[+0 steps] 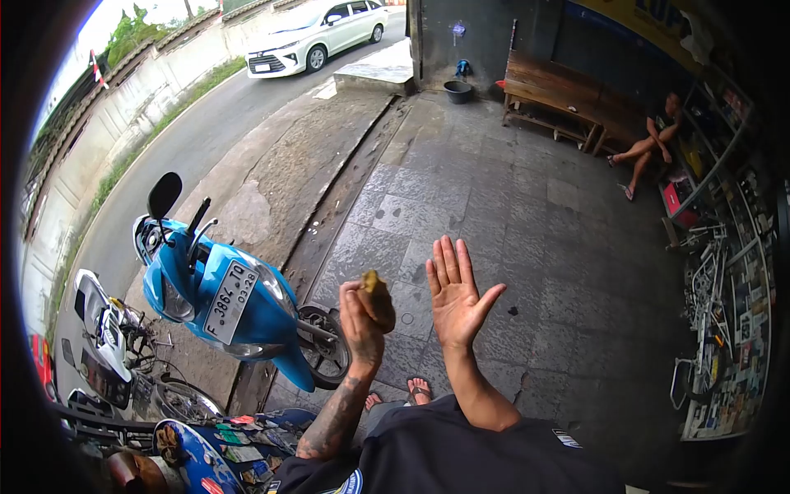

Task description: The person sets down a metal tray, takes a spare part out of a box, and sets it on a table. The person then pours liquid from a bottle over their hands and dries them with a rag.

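Note:
My left hand, at the end of a tattooed forearm, is raised in front of my body with its fingers curled round a brownish-yellow object, perhaps a cloth or sponge. To its right is my right hand, palm toward the camera, fingers stretched upward and thumb out to the side, with nothing in it. The two hands are apart. Left of them stands a blue scooter with a licence plate on its front.
A blue drum and a white motorcycle are at lower left. Beyond the tiled floor are a wooden bench, a black basin and a seated person. Glass cabinets line the right; a white car is on the road.

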`<act>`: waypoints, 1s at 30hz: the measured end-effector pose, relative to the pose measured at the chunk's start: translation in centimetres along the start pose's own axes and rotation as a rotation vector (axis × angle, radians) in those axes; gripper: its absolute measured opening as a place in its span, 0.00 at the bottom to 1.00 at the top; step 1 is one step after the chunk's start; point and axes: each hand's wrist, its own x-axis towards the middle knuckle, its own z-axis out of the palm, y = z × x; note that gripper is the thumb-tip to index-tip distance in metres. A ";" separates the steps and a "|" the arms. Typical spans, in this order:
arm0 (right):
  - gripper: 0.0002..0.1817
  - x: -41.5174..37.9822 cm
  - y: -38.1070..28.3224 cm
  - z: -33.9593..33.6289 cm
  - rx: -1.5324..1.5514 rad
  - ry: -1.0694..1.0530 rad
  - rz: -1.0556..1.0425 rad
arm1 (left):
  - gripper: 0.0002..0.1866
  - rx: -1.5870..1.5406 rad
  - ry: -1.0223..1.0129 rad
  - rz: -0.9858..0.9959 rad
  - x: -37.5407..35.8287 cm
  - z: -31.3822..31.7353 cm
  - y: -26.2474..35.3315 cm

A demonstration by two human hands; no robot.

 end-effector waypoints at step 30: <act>0.52 -5.1 2.3 3.5 0.221 -0.505 0.459 | 0.22 0.301 -0.293 0.181 -1.3 -2.6 0.2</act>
